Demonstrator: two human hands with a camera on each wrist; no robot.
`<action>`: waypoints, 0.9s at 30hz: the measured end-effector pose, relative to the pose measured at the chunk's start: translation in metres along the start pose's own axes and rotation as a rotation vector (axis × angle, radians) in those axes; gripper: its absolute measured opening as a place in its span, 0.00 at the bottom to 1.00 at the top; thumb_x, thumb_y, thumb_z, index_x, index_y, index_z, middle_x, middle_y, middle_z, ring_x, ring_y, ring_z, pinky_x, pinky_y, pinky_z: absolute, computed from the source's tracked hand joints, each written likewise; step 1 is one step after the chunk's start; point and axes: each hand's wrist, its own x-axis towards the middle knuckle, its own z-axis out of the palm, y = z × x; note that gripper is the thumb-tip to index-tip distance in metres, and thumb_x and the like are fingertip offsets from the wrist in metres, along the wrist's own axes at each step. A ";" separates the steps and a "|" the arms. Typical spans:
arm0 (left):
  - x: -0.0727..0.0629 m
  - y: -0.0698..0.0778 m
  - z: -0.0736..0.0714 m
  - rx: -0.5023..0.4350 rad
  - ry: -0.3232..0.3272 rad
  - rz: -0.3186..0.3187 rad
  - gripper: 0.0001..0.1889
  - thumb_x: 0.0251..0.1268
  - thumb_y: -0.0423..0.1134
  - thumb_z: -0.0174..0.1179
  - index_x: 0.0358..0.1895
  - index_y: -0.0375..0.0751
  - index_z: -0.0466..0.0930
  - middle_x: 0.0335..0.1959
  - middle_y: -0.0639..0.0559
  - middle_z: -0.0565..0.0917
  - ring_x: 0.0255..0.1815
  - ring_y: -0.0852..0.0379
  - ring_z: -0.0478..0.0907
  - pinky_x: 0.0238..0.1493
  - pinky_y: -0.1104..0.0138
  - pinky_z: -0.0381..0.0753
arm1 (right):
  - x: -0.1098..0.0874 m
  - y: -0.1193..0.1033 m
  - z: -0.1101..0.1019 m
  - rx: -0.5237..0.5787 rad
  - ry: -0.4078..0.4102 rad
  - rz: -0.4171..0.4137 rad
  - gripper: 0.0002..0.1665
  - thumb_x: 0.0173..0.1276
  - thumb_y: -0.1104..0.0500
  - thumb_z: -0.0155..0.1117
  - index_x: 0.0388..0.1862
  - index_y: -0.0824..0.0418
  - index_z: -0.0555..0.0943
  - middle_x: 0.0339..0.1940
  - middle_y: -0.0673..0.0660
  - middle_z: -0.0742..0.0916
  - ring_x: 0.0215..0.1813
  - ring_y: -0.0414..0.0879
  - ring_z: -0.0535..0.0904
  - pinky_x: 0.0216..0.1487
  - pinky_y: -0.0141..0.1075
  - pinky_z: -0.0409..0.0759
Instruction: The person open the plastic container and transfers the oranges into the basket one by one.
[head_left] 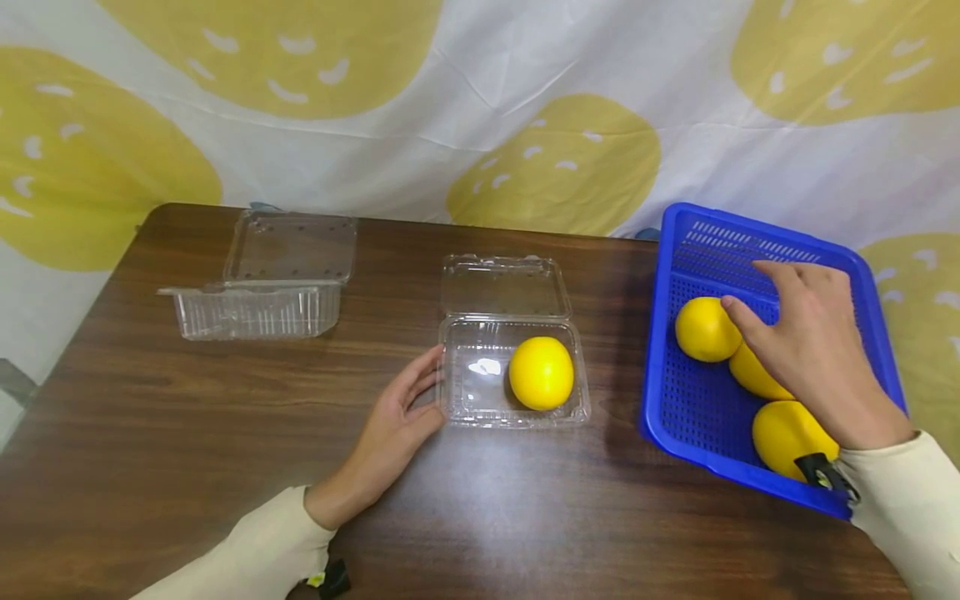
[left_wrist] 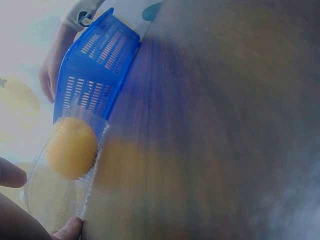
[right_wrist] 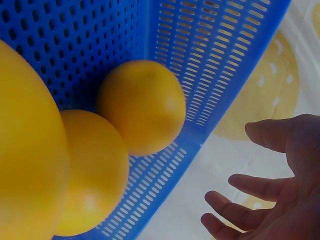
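Note:
A clear plastic clamshell container lies with its lid folded back, one round orange in its right half. My left hand holds the container's left end, thumb at the near corner and fingers farther back along the side; the left wrist view shows the thumb against the edge. On the right stands a blue basket with three oranges in it. Above these, my right hand hovers with its fingers spread and nothing in its grasp. In the right wrist view, its fingers are apart from the fruit.
A second clear clamshell container stands with its lid up at the back left of the brown wooden table. Behind the table hangs a white cloth with large yellow fruit prints. The basket's raised walls surround the oranges.

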 end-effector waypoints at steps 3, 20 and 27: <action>0.000 0.000 0.000 -0.002 -0.001 -0.002 0.43 0.66 0.21 0.57 0.86 0.31 0.59 0.85 0.33 0.65 0.83 0.35 0.65 0.80 0.51 0.75 | 0.000 -0.001 -0.001 0.001 0.004 -0.003 0.34 0.79 0.57 0.69 0.71 0.81 0.75 0.66 0.86 0.77 0.71 0.83 0.62 0.75 0.73 0.56; 0.000 0.000 0.000 0.001 -0.002 -0.003 0.42 0.67 0.21 0.58 0.86 0.30 0.59 0.85 0.33 0.65 0.83 0.34 0.65 0.81 0.48 0.74 | -0.002 -0.018 -0.005 0.010 0.030 -0.047 0.33 0.78 0.58 0.70 0.71 0.80 0.75 0.66 0.85 0.78 0.70 0.82 0.63 0.73 0.73 0.58; 0.000 0.000 0.000 0.005 0.000 -0.007 0.43 0.65 0.21 0.57 0.87 0.31 0.59 0.85 0.33 0.65 0.83 0.35 0.66 0.81 0.48 0.74 | -0.004 -0.037 -0.013 0.023 0.031 -0.056 0.33 0.77 0.57 0.71 0.72 0.78 0.76 0.67 0.83 0.79 0.71 0.80 0.63 0.73 0.73 0.60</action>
